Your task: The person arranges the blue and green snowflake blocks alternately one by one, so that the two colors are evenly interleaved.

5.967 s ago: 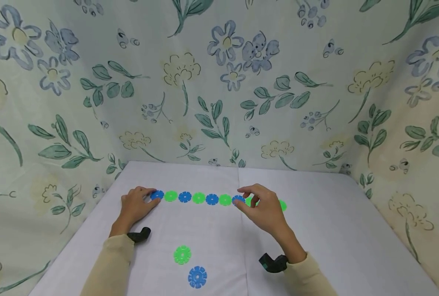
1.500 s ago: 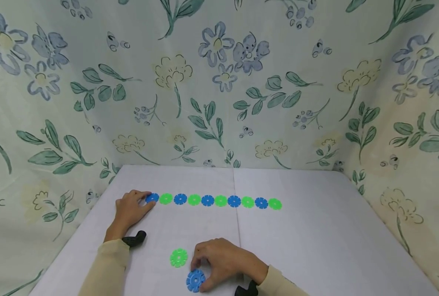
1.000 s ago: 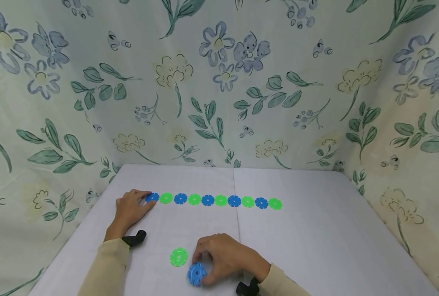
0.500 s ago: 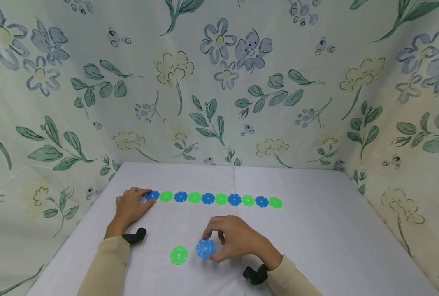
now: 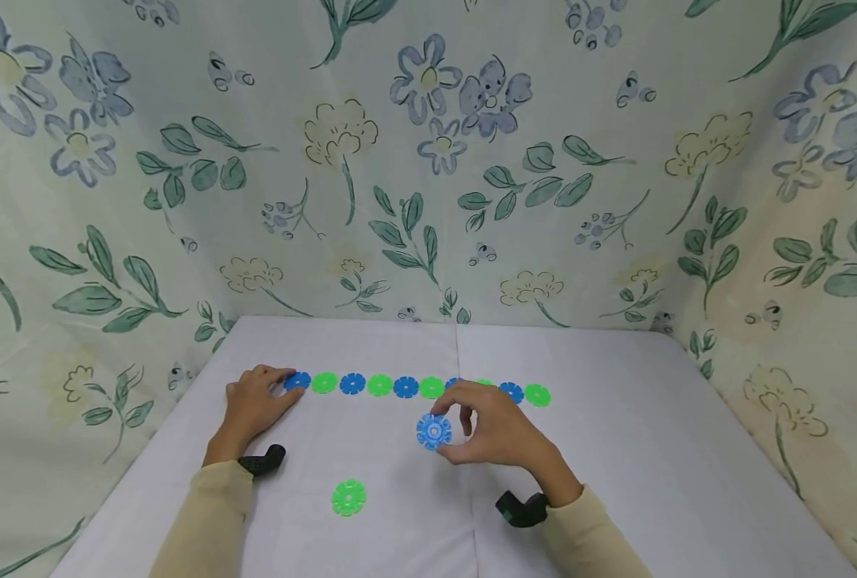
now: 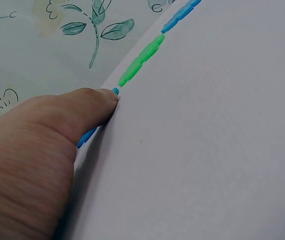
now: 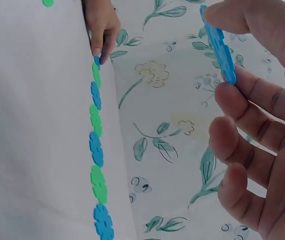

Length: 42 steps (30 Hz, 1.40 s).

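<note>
My right hand [image 5: 500,425] pinches a blue notched interlocking disc [image 5: 434,432] by its edges between thumb and fingers. It hangs above the cloth, just in front of the row; the right wrist view shows this held disc [image 7: 221,47] edge-on. At the row's left end, my left hand [image 5: 258,405] pinches another blue disc [image 5: 298,380] lying flat, thumb on the near side and index finger on the far side. The left wrist view shows the thumb [image 6: 95,102] over that end disc. Alternating green [image 5: 325,383] and blue discs [image 5: 352,384] continue rightward, some partly hidden behind my right hand.
A loose green disc [image 5: 348,498] lies nearer me on the white cloth [image 5: 616,449]. The row ends at the right with a green disc [image 5: 539,395]. A flower-patterned curtain [image 5: 428,201] rises behind the table and along both sides.
My right hand left the row, took the loose blue disc from the near side, lifted it and carried it forward and right toward the row. My left hand stays at the row's left end.
</note>
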{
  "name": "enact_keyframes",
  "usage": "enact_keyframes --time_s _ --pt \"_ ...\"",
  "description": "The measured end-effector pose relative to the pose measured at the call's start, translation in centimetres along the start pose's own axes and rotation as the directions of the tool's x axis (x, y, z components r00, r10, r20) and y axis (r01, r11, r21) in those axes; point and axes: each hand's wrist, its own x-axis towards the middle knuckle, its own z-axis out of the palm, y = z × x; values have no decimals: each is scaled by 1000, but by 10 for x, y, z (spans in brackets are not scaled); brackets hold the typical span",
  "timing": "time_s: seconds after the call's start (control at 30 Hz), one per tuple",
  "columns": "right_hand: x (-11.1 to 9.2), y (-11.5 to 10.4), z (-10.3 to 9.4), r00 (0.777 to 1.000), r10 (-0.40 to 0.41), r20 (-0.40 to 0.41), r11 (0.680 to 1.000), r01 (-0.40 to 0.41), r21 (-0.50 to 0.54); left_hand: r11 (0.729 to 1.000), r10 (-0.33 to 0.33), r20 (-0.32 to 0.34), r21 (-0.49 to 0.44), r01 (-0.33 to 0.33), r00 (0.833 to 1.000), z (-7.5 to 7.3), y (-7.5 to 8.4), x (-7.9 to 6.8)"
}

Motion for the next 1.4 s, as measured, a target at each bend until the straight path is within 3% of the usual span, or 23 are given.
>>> enact_keyframes --time_s 0.27,0.53,0.73,0.93,1.2,1.33,1.4 --pt "-8 19 -34 980 59 -192 995 -72 -62 1000 6 4 10 -6 1000 -1 -1 2" --pt "-24 45 -64 931 84 -356 981 -140 -137 1000 13 5 9 -13 1000 0 -1 3" --pt "-37 64 -77 889 121 -442 952 -229 -202 1000 17 4 17 -17 1000 -1 -1 2" --pt "-51 88 -82 832 191 -521 909 -350 -226 1000 19 1 19 -19 1000 -1 -1 1" --pt "-65 108 -84 752 315 -580 857 -487 -166 1000 9 6 13 -9 1000 0 -1 0" --pt "-69 113 -83 701 389 -598 823 -556 -116 1000 6 3 12 -6 1000 0 -1 0" --pt "-71 116 -81 666 441 -602 794 -602 -83 1000 4 4 11 -4 1000 0 -1 0"
